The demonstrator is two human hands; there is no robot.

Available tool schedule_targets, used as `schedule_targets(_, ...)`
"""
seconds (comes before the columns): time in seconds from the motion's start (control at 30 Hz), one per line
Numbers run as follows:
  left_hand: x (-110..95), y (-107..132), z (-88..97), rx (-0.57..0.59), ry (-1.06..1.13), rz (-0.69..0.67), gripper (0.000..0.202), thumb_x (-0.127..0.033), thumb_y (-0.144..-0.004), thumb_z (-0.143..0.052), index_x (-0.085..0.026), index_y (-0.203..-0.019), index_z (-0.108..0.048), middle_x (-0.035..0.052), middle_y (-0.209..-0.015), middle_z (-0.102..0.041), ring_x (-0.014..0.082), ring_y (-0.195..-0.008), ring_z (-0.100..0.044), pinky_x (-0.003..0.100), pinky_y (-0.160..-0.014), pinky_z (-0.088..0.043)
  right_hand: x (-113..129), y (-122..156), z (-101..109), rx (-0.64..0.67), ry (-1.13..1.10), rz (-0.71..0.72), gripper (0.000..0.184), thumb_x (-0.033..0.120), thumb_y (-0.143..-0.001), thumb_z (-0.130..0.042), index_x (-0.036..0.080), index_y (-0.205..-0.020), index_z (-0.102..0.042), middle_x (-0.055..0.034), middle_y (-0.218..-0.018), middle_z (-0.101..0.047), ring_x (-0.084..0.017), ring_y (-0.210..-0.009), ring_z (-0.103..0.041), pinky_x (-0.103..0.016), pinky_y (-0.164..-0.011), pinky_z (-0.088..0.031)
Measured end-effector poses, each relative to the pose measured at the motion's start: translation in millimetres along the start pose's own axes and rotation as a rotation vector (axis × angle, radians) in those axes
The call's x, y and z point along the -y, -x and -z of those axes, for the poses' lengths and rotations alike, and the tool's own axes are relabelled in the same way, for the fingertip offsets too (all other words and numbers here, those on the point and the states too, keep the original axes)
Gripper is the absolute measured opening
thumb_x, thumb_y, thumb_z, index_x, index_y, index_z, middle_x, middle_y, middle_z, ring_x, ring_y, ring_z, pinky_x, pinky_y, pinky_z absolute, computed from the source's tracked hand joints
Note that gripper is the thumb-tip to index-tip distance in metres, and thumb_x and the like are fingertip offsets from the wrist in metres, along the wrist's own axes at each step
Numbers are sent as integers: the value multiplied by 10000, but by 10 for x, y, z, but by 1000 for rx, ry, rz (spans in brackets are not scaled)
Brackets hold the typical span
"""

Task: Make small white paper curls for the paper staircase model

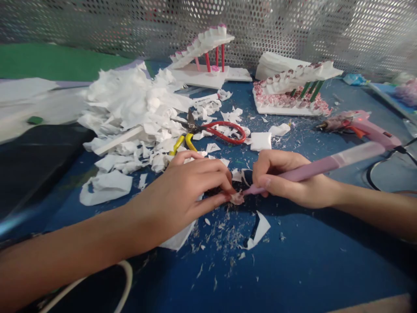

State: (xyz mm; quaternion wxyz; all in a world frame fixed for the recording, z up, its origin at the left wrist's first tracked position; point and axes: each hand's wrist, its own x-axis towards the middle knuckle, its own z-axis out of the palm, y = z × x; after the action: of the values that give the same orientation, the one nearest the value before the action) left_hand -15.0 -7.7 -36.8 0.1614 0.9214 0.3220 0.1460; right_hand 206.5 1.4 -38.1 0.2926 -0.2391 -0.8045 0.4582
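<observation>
My left hand (192, 184) pinches a small crumpled piece of pinkish-white paper (237, 198) between thumb and fingertips, just above the blue tabletop. In my right hand (293, 180) is a pink marker pen (309, 168) with a pale, see-through rear end. Its tip is at the edge of the paper piece; whether it touches cannot be told. White paper scraps (259, 230) and fine shreds lie around both hands. Just beyond my left hand are red-handled scissors (228, 130) and a yellow-handled tool (184, 142), its handles partly covered by scraps.
A heap of torn white paper (130, 100) spreads over the left side. Two white stair models on coloured posts, one pink-trimmed (203, 43) and one red-speckled (293, 87), stand behind. A pink glue gun (374, 128) with a cable lies right, before a perforated metal screen (247, 26).
</observation>
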Motion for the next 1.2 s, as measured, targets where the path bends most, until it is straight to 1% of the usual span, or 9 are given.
schedule_targets(0.17,-26,7,-14,-46,17,-45,130,-234,-870,-440,-239,-814,-557,-33,-852,-629,129,-792,-562,355,-919,-243,-5,-2,6,27,-50,12,192,195,-848,-496,121,-671,-491,30,-636,-501,-25,-582,-464,-141,-513,-366)
schedule_targets(0.27,-18,21,-14,-12,6,-95,147,-215,-886,-416,-235,-843,-556,-20,-854,-636,123,-786,-567,341,-906,-290,-8,-7,8,32,-84,-3,165,190,-848,-498,120,-698,-498,22,-654,-526,-29,-594,-487,-144,-525,-383)
schedule_targets(0.37,6,33,-7,44,41,-124,157,-228,-894,-414,-218,-974,-548,31,-934,-615,139,-863,-559,279,-820,-377,-18,-13,10,48,-113,-14,207,192,-842,-506,118,-651,-489,29,-615,-506,-24,-570,-473,-139,-504,-371)
schedule_targets(0.47,23,32,1,74,82,-105,218,-216,-896,-420,-215,-1085,-529,53,-1022,-571,133,-916,-546,224,-771,-411,-45,-20,11,-21,-249,-36,225,223,-850,-497,125,-649,-475,41,-575,-497,-19,-503,-453,-139,-450,-351)
schedule_targets(0.53,22,25,4,45,95,-77,194,-195,-889,-435,-221,-1032,-563,34,-989,-566,112,-879,-549,199,-760,-414,-64,-25,13,-75,-330,-51,207,226,-855,-488,131,-671,-478,43,-563,-508,-22,-481,-459,-139,-424,-345)
schedule_targets(0.63,10,11,0,-54,125,-37,148,-188,-877,-454,-205,-926,-593,17,-912,-568,98,-818,-546,187,-734,-419,-73,-30,13,-112,-382,-53,179,227,-863,-468,135,-711,-495,37,-578,-534,-31,-490,-485,-142,-426,-368)
schedule_targets(0.83,-11,0,-40,-93,142,20,128,-184,-861,-454,-196,-887,-579,17,-888,-600,121,-833,-548,226,-746,-419,-34,-19,-7,-36,-290,-44,170,252,-849,-501,127,-734,-513,26,-600,-547,-37,-513,-506,-147,-457,-401)
schedule_targets(1.03,-16,-22,-55,-126,43,-24,123,-208,-845,-466,-204,-797,-579,8,-814,-630,157,-805,-542,311,-767,-376,-7,-14,-17,3,-117,-34,166,225,-835,-525,122,-705,-522,25,-618,-526,-34,-569,-497,-141,-498,-390)
schedule_targets(1.2,-11,-29,-34,-109,7,-35,134,-218,-844,-465,-212,-777,-581,0,-810,-640,160,-777,-534,308,-711,-340,-1,-18,-12,9,-95,-27,174,227,-841,-513,119,-705,-522,25,-625,-523,-32,-568,-482,-146,-503,-379)
